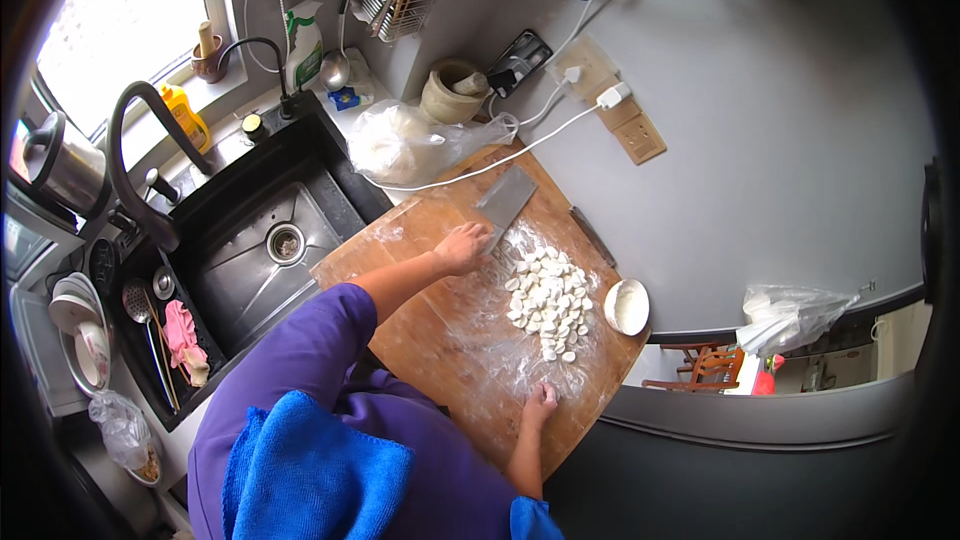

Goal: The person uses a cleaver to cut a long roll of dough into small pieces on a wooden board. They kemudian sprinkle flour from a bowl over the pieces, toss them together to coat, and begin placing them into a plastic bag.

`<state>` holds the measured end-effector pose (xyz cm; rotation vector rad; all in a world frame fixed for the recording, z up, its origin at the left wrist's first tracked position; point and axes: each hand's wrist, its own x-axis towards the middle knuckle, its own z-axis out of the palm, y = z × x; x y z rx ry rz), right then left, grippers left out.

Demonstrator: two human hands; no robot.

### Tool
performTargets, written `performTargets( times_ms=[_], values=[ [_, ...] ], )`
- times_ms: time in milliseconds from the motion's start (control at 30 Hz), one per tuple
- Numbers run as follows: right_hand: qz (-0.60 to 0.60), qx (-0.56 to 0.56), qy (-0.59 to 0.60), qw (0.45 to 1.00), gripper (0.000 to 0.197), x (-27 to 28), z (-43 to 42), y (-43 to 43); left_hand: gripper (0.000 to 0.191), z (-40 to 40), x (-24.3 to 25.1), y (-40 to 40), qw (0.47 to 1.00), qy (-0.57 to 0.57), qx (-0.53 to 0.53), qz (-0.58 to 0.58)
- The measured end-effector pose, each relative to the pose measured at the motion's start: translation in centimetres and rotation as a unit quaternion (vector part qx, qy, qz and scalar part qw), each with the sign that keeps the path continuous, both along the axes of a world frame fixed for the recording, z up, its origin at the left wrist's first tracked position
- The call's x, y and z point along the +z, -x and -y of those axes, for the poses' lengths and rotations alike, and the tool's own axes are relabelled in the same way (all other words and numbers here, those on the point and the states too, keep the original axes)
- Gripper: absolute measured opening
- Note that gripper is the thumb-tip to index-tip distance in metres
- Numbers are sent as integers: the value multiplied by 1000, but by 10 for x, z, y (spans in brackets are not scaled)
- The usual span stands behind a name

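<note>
My left hand (465, 247) lies across the handle of a cleaver (508, 193), its fingers curled over it. The cleaver's broad grey blade rests flat toward the far corner of a wooden board (431, 315). To the right of that hand, a pile of small white dough pieces (551, 296) lies on flour-dusted wood. My right hand (540, 401) is at the board's near right side, below the pile, with its fingers curled in. I see nothing held in it. A white bowl (628, 307) sits at the right edge, its opening tilted toward me.
A black sink (247, 240) with a tall faucet (124, 135) adjoins the board's left. Behind the board are a plastic bag of pale contents (397, 142), a stone mortar (452, 92) and a white cord (480, 174). A dark flat strip (592, 236) borders the far right edge.
</note>
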<state>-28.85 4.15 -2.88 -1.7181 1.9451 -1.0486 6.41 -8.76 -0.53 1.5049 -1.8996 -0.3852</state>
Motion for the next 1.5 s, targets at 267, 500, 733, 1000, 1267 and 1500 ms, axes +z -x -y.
performTargets(
  times_ms=[267, 500, 733, 1000, 1267, 1500],
  values=[
    [-33, -34, -26, 999, 14, -10, -14, -1, 32, -3, 33, -76, 977, -170, -17, -130],
    [-65, -84, -53, 993, 15, -4, -13, -6, 22, 26, 45, -125, 855, -158, 85, -487],
    [-96, -86, -86, 988, 17, -1, -6, -6, 48, 119, 32, -126, 969, -104, 213, -61],
    [-59, -103, -90, 989, 19, 6, -2, -18, 18, 133, 18, -106, 968, -152, 154, 126],
    [-120, -99, -95, 983, 17, 11, 5, -21, 23, 91, 26, -96, 975, -130, 85, -160],
    [-141, -70, -72, 985, 20, 1, 7, -5, 11, 111, 66, -127, 817, 15, 214, -535]
  ],
)
